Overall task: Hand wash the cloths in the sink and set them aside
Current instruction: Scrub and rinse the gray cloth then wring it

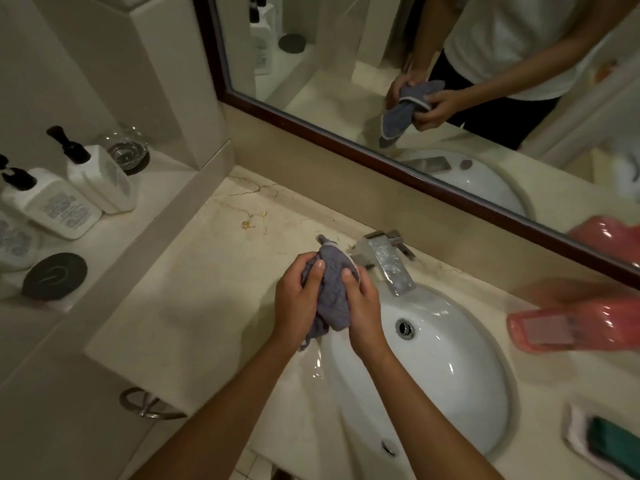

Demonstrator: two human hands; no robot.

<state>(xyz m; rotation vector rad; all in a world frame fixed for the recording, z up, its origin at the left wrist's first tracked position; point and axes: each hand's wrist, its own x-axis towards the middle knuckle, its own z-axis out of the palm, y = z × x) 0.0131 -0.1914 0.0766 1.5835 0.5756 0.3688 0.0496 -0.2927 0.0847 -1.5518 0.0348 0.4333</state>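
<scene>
Marble counter [207,289] around white sink [450,375], both hands' grip tight on grey cloth [329,292].

Both forearms extend forward, bare. Left hand [294,299] and right hand [363,306] are raised side by side, fingers curled, thumbs pressed inward, gripping.

Bare counter [194,306] lies open to my left; the faucet [388,261] stands just behind my hands, a pink container [581,327] blocks the right, bottles [93,181] crowd the far-left shelf
</scene>
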